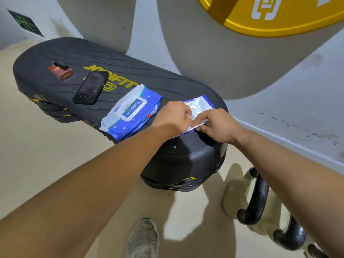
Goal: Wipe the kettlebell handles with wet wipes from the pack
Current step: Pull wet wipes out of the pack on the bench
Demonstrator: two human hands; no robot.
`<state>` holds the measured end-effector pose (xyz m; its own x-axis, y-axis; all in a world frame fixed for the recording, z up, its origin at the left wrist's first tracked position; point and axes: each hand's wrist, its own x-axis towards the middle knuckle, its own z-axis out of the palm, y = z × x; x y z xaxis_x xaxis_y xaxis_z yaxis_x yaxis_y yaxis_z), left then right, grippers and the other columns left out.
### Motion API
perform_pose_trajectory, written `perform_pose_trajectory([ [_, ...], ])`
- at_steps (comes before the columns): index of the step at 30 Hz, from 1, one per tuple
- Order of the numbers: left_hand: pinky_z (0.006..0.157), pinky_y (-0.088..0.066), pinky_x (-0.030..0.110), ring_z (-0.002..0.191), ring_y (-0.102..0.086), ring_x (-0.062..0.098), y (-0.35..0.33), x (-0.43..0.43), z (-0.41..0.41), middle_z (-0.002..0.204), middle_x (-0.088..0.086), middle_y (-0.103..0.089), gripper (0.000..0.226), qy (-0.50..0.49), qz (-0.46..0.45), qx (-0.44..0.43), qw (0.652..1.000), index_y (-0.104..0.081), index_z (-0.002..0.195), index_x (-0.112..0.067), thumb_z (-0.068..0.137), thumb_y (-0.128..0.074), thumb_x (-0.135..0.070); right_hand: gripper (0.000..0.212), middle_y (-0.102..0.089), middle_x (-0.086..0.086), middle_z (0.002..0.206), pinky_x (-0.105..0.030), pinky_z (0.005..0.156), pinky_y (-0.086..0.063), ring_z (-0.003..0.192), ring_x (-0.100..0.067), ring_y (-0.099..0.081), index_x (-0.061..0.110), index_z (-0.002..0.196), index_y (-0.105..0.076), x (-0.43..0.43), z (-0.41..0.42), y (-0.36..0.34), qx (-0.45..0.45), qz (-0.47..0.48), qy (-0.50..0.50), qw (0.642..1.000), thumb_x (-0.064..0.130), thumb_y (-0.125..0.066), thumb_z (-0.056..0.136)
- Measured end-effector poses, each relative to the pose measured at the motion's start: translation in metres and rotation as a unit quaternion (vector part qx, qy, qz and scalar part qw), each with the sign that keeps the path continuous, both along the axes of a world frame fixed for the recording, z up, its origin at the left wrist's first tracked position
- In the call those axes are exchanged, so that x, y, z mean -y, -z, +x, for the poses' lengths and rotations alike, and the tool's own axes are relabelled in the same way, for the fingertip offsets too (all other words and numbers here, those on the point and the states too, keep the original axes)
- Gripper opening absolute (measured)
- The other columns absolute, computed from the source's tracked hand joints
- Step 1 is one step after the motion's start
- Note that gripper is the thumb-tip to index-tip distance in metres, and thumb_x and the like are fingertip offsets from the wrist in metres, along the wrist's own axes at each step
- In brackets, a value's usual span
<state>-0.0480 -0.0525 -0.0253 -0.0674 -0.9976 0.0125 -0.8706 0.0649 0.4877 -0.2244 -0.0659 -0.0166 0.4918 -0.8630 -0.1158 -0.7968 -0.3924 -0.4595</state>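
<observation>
Two blue-and-white wet wipe packs lie on the black step platform [61, 53]. The nearer-left pack [130, 110] lies flat with its lid closed. Both hands work on the second pack [200, 103] at the platform's right end. My left hand [172, 116] pinches something white at that pack's opening. My right hand [217, 125] holds the pack's white flap at its near edge. Cream kettlebells with black handles [257, 200] stand on the floor at the lower right, partly hidden by my right forearm.
A black phone [91, 87] and a red cigarette box [62, 72] with a lighter lie on the platform's left part. A yellow weight plate [270, 17] hangs above. My shoe [143, 239] is on the beige floor. A grey wall runs along the right.
</observation>
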Motion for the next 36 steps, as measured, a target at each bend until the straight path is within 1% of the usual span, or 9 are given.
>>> perform_pose_trajectory([
  [5, 0.077, -0.044, 0.034, 0.098, -0.056, 0.028, 0.009, 0.007, 0.009, 0.11, 0.0, -0.064, 0.04, 0.054, -0.002, 0.121, 0.991, -0.071, 0.109, -0.033, 0.083, -0.041, -0.03, 0.016, -0.077, 0.002, 0.106, -0.04, 0.087, -0.054, 0.102, -0.028, -0.066, 0.034, 0.103, -0.078, 0.007, 0.0, -0.01, 0.0, -0.053, -0.014, 0.999, 0.025, -0.07, 0.093],
  [9, 0.069, -0.037, 0.034, 0.09, -0.05, 0.028, 0.003, 0.007, 0.012, 0.099, 0.003, -0.06, 0.028, 0.058, 0.02, 0.086, 0.994, -0.056, 0.066, -0.031, 0.084, -0.037, -0.023, 0.016, -0.069, 0.003, 0.107, -0.04, 0.082, -0.052, 0.1, -0.028, -0.064, 0.029, 0.105, -0.077, 0.01, 0.001, -0.02, 0.022, -0.122, -0.018, 0.992, 0.022, -0.069, 0.094],
  [11, 0.068, -0.04, 0.036, 0.091, -0.051, 0.03, 0.0, 0.007, 0.013, 0.093, 0.006, -0.057, 0.029, 0.049, 0.034, 0.07, 0.996, -0.045, 0.059, -0.029, 0.086, -0.036, -0.021, 0.014, -0.064, 0.004, 0.111, -0.037, 0.079, -0.049, 0.097, -0.024, -0.062, 0.026, 0.104, -0.077, 0.013, 0.002, -0.025, 0.03, -0.144, -0.01, 0.989, 0.021, -0.068, 0.095],
  [14, 0.077, -0.046, 0.038, 0.095, -0.054, 0.026, -0.002, 0.004, 0.014, 0.094, -0.001, -0.056, 0.023, 0.025, 0.036, -0.001, 0.999, -0.058, 0.093, -0.03, 0.089, -0.043, -0.014, 0.015, -0.06, 0.003, 0.111, -0.034, 0.08, -0.045, 0.093, -0.021, -0.056, 0.026, 0.108, -0.074, 0.021, 0.003, -0.027, 0.013, -0.122, -0.004, 0.992, 0.022, -0.067, 0.095],
  [16, 0.082, -0.049, 0.039, 0.096, -0.057, 0.021, 0.0, 0.001, 0.014, 0.089, -0.014, -0.057, 0.029, 0.002, 0.02, -0.07, 0.997, -0.05, 0.112, -0.025, 0.087, -0.049, -0.009, 0.019, -0.063, 0.001, 0.105, -0.038, 0.083, -0.049, 0.098, -0.027, -0.059, 0.026, 0.112, -0.07, 0.028, 0.006, -0.027, -0.045, -0.077, -0.026, 0.996, 0.023, -0.066, 0.094],
  [19, 0.08, -0.054, 0.038, 0.09, -0.062, 0.014, 0.006, -0.005, 0.014, 0.087, -0.015, -0.059, 0.028, -0.015, -0.001, -0.113, 0.993, -0.047, 0.1, -0.029, 0.084, -0.062, -0.012, 0.026, -0.07, -0.004, 0.115, -0.045, 0.091, -0.052, 0.109, -0.033, -0.062, 0.024, 0.118, -0.06, 0.034, 0.012, -0.025, -0.082, -0.015, -0.022, 0.996, 0.022, -0.067, 0.093],
  [22, 0.078, -0.053, 0.039, 0.086, -0.058, 0.013, 0.011, -0.009, 0.018, 0.102, -0.005, -0.06, 0.031, 0.007, -0.033, -0.077, 0.996, -0.051, 0.101, -0.024, 0.079, -0.071, -0.017, 0.032, -0.069, -0.006, 0.119, -0.041, 0.093, -0.05, 0.109, -0.031, -0.061, 0.023, 0.114, -0.055, 0.036, 0.018, -0.022, -0.059, -0.011, 0.002, 0.998, 0.023, -0.074, 0.088],
  [31, 0.085, -0.052, 0.043, 0.096, -0.061, 0.021, 0.007, -0.013, 0.025, 0.105, -0.003, -0.059, 0.042, -0.021, -0.019, -0.107, 0.994, -0.048, 0.122, -0.02, 0.081, -0.055, -0.015, 0.047, -0.055, -0.009, 0.133, -0.039, 0.099, -0.047, 0.117, -0.033, -0.057, 0.032, 0.137, -0.054, 0.03, 0.033, 0.003, -0.037, -0.011, 0.087, 0.995, 0.032, -0.066, 0.092],
  [36, 0.066, -0.056, 0.043, 0.094, -0.062, 0.029, 0.021, -0.02, 0.025, 0.11, 0.007, -0.067, 0.026, 0.044, -0.174, 0.06, 0.982, -0.071, 0.101, -0.012, 0.08, -0.058, -0.021, 0.048, -0.046, -0.011, 0.137, -0.039, 0.089, -0.048, 0.11, -0.04, -0.062, 0.034, 0.141, -0.054, 0.024, 0.042, 0.009, -0.039, -0.038, 0.145, 0.988, 0.031, -0.065, 0.094],
])
